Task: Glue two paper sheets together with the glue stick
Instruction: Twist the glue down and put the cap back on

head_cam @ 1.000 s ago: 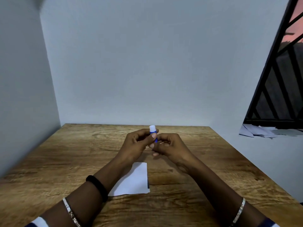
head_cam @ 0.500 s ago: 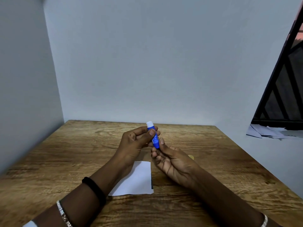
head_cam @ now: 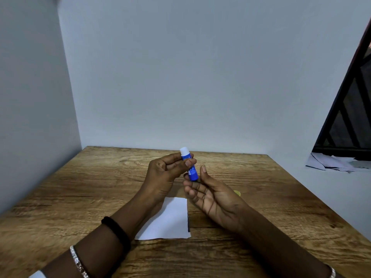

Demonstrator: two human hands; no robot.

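A blue glue stick [head_cam: 190, 167] with a white top is held nearly upright above the table by my left hand [head_cam: 166, 173], thumb and fingers pinched on its upper part. My right hand [head_cam: 210, 195] is palm up just below and right of it, fingers spread, thumb raised beside the stick's lower end; whether it touches the stick is unclear. A white paper sheet [head_cam: 170, 219] lies flat on the wooden table [head_cam: 80, 197] under my wrists, a dark edge showing along its right side. A second sheet is not distinguishable.
A small yellow object [head_cam: 237, 192] peeks out behind my right hand on the table. Walls close the table's back and left sides. Loose papers [head_cam: 331, 162] lie on a ledge at the far right under a dark window frame.
My right hand has let go of the glue stick's lower end and opened palm up. The left hand keeps the stick raised, tilted slightly.
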